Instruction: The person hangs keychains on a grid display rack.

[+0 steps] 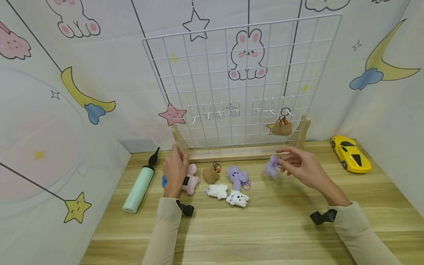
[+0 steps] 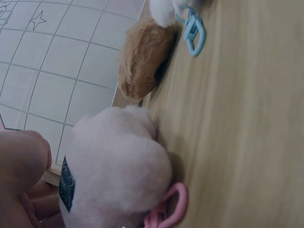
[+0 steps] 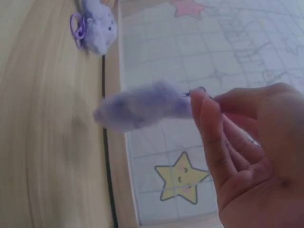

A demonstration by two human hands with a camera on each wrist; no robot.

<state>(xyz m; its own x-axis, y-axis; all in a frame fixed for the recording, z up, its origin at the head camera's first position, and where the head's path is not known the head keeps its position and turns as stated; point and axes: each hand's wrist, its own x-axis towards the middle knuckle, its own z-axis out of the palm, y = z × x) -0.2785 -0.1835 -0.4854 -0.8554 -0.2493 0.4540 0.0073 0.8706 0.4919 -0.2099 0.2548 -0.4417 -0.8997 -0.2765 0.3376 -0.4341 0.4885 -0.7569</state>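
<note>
Sleeves [image 1: 352, 222] occupy the foreground. Right hand [image 1: 304, 167]: fingers [image 3: 212, 135] pinch a purple toy [image 1: 272, 167] by its ring [image 1: 279, 162], above the bench [image 1: 265, 235]. Left hand [image 1: 175, 167]: beside a pink toy [image 1: 191, 180], finger state cannot be told. Hanging seems in hand; the next move probably requires aligning ring with hook [image 1: 257, 111].

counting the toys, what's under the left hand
A blue thing peeks from behind the left hand; its remainder, and anything else there, is covered. A pink plush lies alongside.
</note>
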